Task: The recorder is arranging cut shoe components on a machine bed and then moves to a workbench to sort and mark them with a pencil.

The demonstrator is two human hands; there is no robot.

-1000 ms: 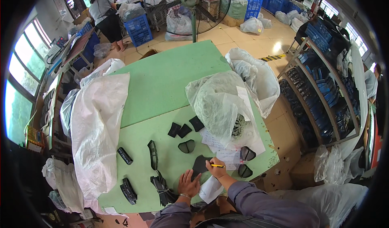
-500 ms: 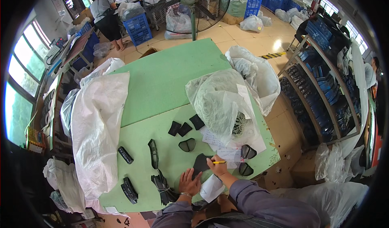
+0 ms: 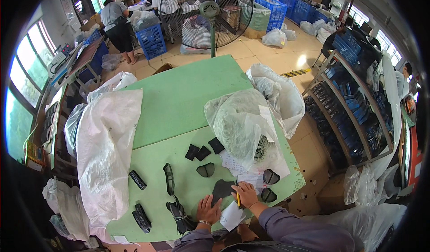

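A flat black cut piece [image 3: 222,190] lies on the green table in front of me. My left hand [image 3: 208,210] rests flat with fingers spread, its fingertips at the piece's lower left edge. In my right hand [image 3: 246,194], beside the piece's right edge, is a yellow pencil [image 3: 238,202] that points down toward me. A white paper sheet [image 3: 232,216] with faint lines lies between my hands. Just left of my left hand is a tied bundle of black strips [image 3: 180,216].
Small black pads [image 3: 203,152], dark rounded pieces [image 3: 205,170] and black curved parts [image 3: 142,217] lie around. A clear bag of pale loops [image 3: 237,126] sits on the right. A white sack [image 3: 109,149] covers the left edge. Beyond the table stands a fan [image 3: 209,10].
My right hand has turned the pencil from lying sideways to pointing toward me, and its fingers have shifted off the black piece's middle. The left hand stays by the piece. The view has tilted slightly.
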